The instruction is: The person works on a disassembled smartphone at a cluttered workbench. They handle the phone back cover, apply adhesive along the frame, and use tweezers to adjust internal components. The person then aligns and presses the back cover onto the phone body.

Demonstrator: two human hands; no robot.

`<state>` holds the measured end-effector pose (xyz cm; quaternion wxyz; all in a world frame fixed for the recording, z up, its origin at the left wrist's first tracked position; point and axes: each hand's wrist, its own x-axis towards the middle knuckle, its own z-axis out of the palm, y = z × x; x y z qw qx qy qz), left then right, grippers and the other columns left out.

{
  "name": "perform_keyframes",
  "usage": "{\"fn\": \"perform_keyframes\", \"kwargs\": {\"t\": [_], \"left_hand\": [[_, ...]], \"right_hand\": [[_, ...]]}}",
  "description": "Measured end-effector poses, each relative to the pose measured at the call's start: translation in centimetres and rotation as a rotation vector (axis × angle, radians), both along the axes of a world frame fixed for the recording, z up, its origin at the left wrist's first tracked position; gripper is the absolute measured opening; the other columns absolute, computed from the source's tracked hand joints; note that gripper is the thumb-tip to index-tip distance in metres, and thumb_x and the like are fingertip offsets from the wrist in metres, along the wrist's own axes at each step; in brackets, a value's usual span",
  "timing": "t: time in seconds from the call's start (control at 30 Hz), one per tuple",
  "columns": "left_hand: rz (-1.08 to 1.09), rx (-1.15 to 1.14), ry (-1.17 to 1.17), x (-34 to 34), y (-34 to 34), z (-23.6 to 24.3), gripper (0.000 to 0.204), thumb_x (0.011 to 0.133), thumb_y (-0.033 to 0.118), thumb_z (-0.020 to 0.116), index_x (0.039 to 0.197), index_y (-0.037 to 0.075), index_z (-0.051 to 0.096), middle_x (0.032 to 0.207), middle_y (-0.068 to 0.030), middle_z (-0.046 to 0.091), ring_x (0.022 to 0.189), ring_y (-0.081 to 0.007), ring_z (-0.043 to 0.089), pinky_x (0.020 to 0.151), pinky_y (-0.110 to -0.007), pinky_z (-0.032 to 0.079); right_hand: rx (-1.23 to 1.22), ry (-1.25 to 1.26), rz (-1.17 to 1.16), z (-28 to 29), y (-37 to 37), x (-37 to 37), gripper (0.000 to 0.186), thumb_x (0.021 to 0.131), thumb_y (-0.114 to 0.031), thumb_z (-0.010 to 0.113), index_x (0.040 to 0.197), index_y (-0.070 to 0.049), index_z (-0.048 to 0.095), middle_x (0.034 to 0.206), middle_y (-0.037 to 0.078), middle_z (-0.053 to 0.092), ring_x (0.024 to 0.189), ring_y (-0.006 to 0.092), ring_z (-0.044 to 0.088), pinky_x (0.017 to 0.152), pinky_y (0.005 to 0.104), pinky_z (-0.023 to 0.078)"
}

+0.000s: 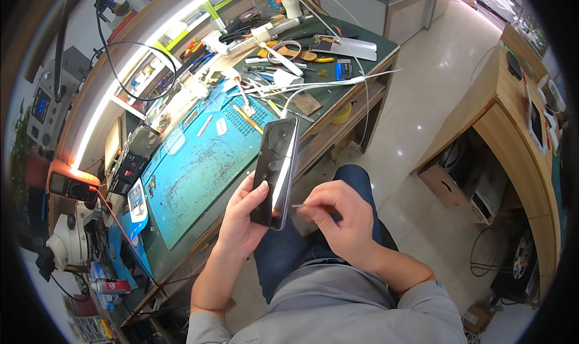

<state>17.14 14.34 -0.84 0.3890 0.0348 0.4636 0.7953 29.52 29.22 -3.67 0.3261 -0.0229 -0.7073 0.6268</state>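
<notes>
My left hand [242, 214] is closed around the lower end of a black smartphone [274, 169], thumb on its dark glass, which reflects a bright strip of light. A white cable [287, 104] meets the phone's far end and looks plugged in. Just right of the phone's lower edge, my right hand [344, 214] pinches a small, thin, pale piece [297, 206] between thumb and fingers. That piece points at the phone's side; it is too small to tell its kind or whether it touches. The phone is held above my lap, beside the bench's near edge.
A blue work mat [199, 181] covers much of the bench at left. Hand tools, cables and a blue-black box [344, 70] crowd its far end. An orange multimeter [72, 184] and a white microscope [71, 238] stand at left. A wooden desk [464, 108] is at right.
</notes>
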Motion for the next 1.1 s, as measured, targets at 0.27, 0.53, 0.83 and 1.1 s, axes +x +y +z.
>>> {"fn": "perform_keyframes", "kwargs": {"t": [0.27, 0.53, 0.83, 1.1], "left_hand": [[-0.014, -0.003, -0.002, 0.2, -0.8, 0.4, 0.037, 0.099, 0.011, 0.056, 0.134, 0.000, 0.049, 0.107, -0.0096, 0.068, 0.089, -0.0165, 0.070, 0.074, -0.028, 0.059], [-0.096, 0.032, -0.031, -0.5, -1.5, 0.3, 0.034, 0.098, 0.008, 0.059, 0.131, 0.002, 0.052, 0.112, -0.0086, 0.068, 0.094, -0.0139, 0.069, 0.080, -0.030, 0.059], [-0.075, -0.007, -0.003, -0.2, -1.4, 0.2, 0.035, 0.098, 0.009, 0.060, 0.131, 0.002, 0.051, 0.111, -0.0083, 0.068, 0.094, -0.0138, 0.069, 0.079, -0.031, 0.059], [-0.038, -0.043, 0.033, 0.1, -1.2, 0.7, 0.037, 0.098, 0.009, 0.060, 0.132, 0.001, 0.048, 0.115, -0.0091, 0.067, 0.095, -0.0138, 0.069, 0.080, -0.031, 0.059]], "right_hand": [[0.730, 0.508, -0.128, -0.7, 0.9, -1.2, 0.025, 0.074, -0.002, 0.070, 0.098, 0.003, 0.070, 0.104, 0.012, 0.067, 0.093, 0.0261, 0.070, 0.078, 0.0329, 0.060], [0.818, 0.536, -0.116, -0.4, 1.3, -1.1, 0.023, 0.073, -0.001, 0.074, 0.095, 0.003, 0.072, 0.103, 0.011, 0.066, 0.091, 0.0253, 0.069, 0.076, 0.0321, 0.061], [0.844, 0.511, -0.111, -0.2, 1.3, -1.5, 0.025, 0.071, -0.005, 0.068, 0.095, 0.002, 0.071, 0.102, 0.011, 0.066, 0.090, 0.0252, 0.069, 0.076, 0.0334, 0.059], [0.405, 0.252, -0.054, -0.4, 0.5, -0.8, 0.038, 0.077, -0.006, 0.079, 0.112, -0.003, 0.067, 0.105, 0.011, 0.066, 0.087, 0.0252, 0.067, 0.070, 0.0334, 0.057]]}}
